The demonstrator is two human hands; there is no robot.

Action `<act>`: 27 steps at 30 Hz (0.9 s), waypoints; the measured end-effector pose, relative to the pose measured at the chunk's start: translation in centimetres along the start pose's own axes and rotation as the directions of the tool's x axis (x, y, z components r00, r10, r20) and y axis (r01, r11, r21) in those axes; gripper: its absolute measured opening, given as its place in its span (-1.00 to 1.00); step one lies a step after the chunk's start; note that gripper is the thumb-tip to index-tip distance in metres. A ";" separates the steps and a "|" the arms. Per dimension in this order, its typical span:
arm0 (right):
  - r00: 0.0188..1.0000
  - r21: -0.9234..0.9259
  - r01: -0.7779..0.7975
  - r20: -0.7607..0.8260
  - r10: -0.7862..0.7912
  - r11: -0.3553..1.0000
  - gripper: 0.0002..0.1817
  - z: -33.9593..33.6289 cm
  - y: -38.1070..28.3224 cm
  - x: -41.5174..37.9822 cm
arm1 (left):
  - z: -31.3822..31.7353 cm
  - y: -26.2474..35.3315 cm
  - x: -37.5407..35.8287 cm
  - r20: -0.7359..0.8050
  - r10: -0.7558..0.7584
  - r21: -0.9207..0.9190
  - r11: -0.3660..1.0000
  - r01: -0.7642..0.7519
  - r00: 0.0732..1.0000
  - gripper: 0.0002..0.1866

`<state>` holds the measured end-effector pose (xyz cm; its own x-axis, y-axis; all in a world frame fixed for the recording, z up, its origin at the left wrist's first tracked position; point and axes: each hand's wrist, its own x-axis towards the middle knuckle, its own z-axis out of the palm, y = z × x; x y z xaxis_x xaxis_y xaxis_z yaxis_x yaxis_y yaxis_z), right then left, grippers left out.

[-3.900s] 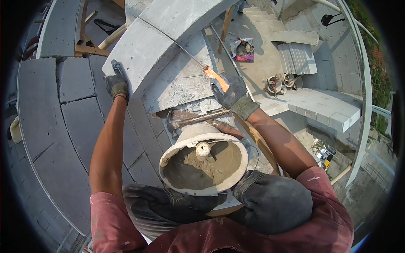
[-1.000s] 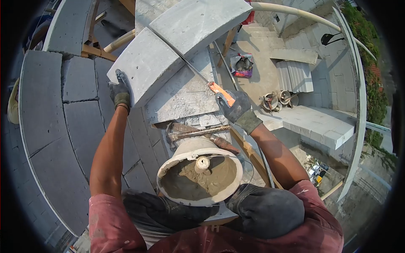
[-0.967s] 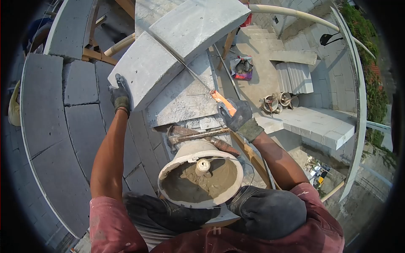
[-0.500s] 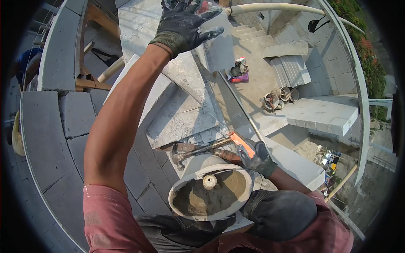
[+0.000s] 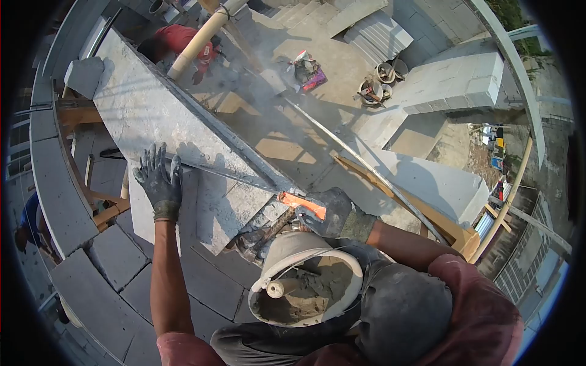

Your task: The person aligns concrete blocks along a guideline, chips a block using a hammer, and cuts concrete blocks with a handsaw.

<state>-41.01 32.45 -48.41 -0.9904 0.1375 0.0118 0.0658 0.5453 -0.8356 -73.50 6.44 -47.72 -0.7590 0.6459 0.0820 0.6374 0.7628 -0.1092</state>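
My left hand (image 5: pixel 160 186), in a dark dusty glove, lies with fingers spread at the near edge of a long grey slab (image 5: pixel 159 116). My gloved right hand (image 5: pixel 336 215) is closed around a flat orange tool (image 5: pixel 302 205) whose kind I cannot tell. Its tip reaches the slab's near right end. Smaller grey block pieces (image 5: pixel 229 210) lie under and beside the slab. In front of me a tilted bucket (image 5: pixel 268 259) holds wet grey mortar (image 5: pixel 320 287), with a pale round handle end (image 5: pixel 276 289) across its rim.
Grey blockwork (image 5: pixel 131 268) runs along my left. Below, a person in a red shirt (image 5: pixel 180 43) bends beside a pale pole (image 5: pixel 204 39), with dust in the air nearby. A long metal bar (image 5: pixel 366 171) slants down to the right. Buckets with tools (image 5: pixel 372 91) stand on the lower floor.
My left hand has come down and back from its far reach onto the near slab edge. My right hand, still holding the orange tool, has moved left and up from beside the hammer. The view has shifted.
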 end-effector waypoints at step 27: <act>0.999 0.130 0.014 -0.054 -0.007 0.991 -0.81 -4.5 -0.9 -1.7 | -0.7 0.6 -0.1 -0.099 -0.091 -0.098 0.992 0.081 0.991 -0.34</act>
<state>-38.87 35.44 -45.23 -0.9829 0.1780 0.0471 0.0357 0.4353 -0.8996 -72.96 6.87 -47.12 -0.7970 0.5736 0.1889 0.5835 0.8121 -0.0043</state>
